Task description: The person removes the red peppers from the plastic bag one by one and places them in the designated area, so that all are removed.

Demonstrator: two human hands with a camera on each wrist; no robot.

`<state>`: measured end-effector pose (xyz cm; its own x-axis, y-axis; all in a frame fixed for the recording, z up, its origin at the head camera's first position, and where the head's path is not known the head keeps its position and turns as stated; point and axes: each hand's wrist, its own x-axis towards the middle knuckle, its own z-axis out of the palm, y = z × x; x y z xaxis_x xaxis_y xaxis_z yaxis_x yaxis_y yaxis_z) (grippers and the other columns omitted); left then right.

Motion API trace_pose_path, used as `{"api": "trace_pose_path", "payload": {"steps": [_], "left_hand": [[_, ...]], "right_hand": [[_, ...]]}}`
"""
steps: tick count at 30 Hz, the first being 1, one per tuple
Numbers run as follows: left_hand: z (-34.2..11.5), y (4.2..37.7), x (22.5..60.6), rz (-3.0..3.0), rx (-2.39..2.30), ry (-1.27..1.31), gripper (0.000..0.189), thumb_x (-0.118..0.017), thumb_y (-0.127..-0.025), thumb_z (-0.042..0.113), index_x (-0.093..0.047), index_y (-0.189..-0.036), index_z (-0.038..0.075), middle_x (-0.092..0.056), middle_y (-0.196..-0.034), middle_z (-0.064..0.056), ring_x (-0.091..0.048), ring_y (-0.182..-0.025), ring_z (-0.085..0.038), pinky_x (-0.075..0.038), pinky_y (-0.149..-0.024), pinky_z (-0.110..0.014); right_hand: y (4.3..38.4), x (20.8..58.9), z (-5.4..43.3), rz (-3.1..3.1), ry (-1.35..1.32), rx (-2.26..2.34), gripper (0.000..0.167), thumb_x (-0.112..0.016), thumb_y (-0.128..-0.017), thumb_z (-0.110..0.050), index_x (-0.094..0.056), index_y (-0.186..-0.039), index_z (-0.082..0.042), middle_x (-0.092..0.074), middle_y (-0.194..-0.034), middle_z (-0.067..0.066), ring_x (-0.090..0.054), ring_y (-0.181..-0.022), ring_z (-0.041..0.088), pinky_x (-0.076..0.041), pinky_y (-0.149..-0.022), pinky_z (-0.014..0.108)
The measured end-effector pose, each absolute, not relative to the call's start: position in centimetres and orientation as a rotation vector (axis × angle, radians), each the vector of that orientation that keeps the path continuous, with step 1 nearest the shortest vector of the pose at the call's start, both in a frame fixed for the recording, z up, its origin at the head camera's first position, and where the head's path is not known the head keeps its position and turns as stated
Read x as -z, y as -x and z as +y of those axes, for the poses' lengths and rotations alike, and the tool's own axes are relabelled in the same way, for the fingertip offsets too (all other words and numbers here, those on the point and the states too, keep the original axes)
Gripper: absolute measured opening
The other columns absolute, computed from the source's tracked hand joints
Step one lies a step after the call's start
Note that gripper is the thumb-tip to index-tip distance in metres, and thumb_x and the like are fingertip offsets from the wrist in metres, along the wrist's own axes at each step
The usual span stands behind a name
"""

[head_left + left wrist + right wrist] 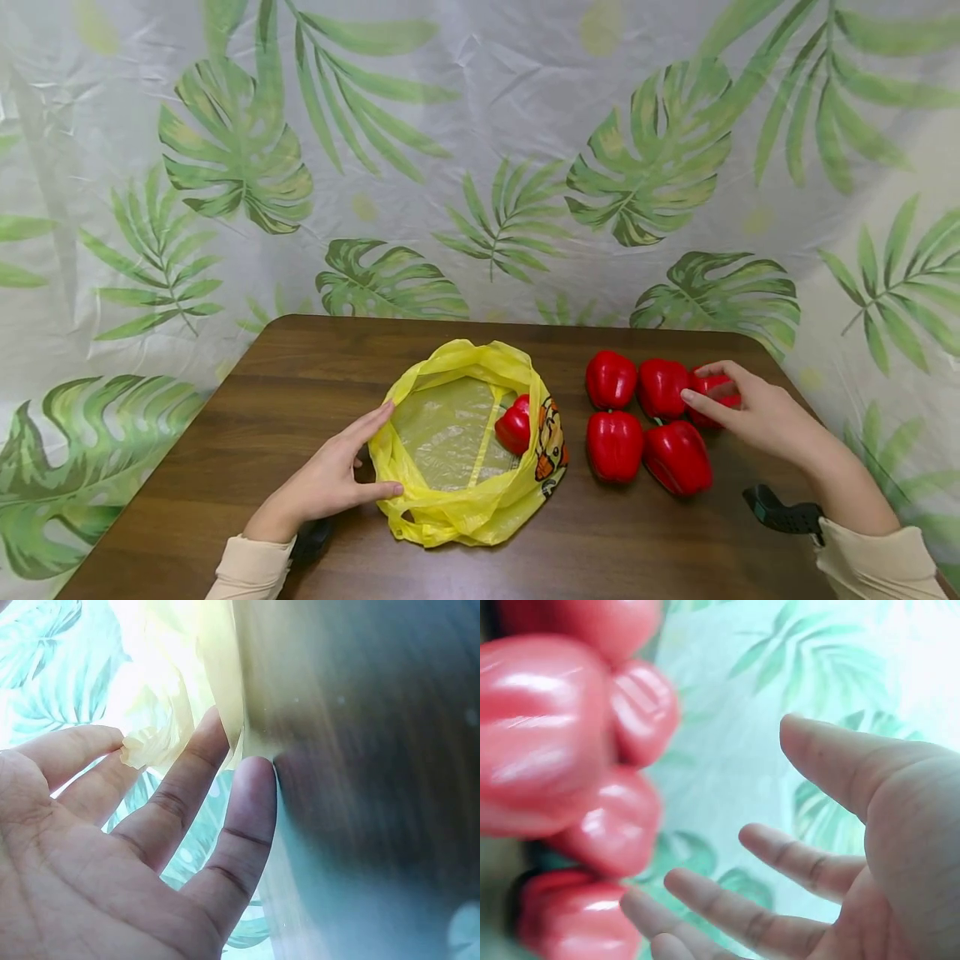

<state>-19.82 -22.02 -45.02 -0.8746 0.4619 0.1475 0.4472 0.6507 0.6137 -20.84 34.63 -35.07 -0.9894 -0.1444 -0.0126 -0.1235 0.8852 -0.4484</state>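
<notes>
A yellow plastic bag [465, 523] stands with its mouth spread wide, and one red bell pepper [514, 425] is inside at its right wall. My left hand [330, 479] rests against the bag's left rim, fingers extended and thumb spread. In the left wrist view, fingertips [214, 739] touch the thin plastic. To the right, several red bell peppers [614, 446] sit in two rows. My right hand [757, 412] hovers over the far-right pepper [705, 385], partly covering it in the head view. In the right wrist view its spread fingers hold nothing.
The brown wooden table [300, 392] has its back edge at a leaf-printed cloth [517, 125]. Dark wrist gear [783, 510] sits at my right wrist. A printed picture [551, 450] shows on the bag's right side.
</notes>
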Motion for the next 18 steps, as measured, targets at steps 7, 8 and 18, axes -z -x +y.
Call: {"api": "trace_pose_path", "payload": {"steps": [7, 8, 18], "left_hand": [[-22.2, 19.7, 45.0, 2.837, -1.046, -0.783, 0.106, -0.086, -0.089, 0.051, -0.032, -0.169, 0.007, -0.032, -0.176, -0.019, -0.048, -0.150, -0.046, -0.059, -0.084, -0.035], [-22.2, 19.7, 45.0, 2.838, -1.045, -0.783, 0.106, -0.086, -0.089, 0.051, -0.032, -0.169, 0.007, -0.032, -0.175, -0.019, -0.048, -0.149, -0.046, -0.059, -0.084, -0.035], [-22.1, 19.8, 45.0, 2.845, -1.037, -0.790, 0.106, -0.087, -0.089, 0.051, -0.033, -0.169, 0.007, -0.032, -0.175, -0.018, -0.048, -0.150, -0.045, -0.059, -0.085, -0.035]], "right_hand": [[21.8, 31.5, 30.7, 3.047, 0.327, 0.726, 0.061, -0.062, -0.106, -0.055, -0.053, -0.148, -0.011, -0.070, -0.136, 0.022, -0.070, -0.118, 0.042, -0.057, -0.092, 0.059], [21.8, 31.2, 30.1, 3.045, 0.346, 0.730, 0.061, -0.062, -0.106, -0.056, -0.054, -0.148, -0.012, -0.070, -0.136, 0.022, -0.069, -0.119, 0.042, -0.056, -0.093, 0.060], [22.4, 29.0, 24.3, 2.991, 0.493, 0.745, 0.057, -0.069, -0.103, -0.053, -0.058, -0.143, -0.014, -0.072, -0.134, 0.018, -0.071, -0.122, 0.037, -0.055, -0.101, 0.061]]}}
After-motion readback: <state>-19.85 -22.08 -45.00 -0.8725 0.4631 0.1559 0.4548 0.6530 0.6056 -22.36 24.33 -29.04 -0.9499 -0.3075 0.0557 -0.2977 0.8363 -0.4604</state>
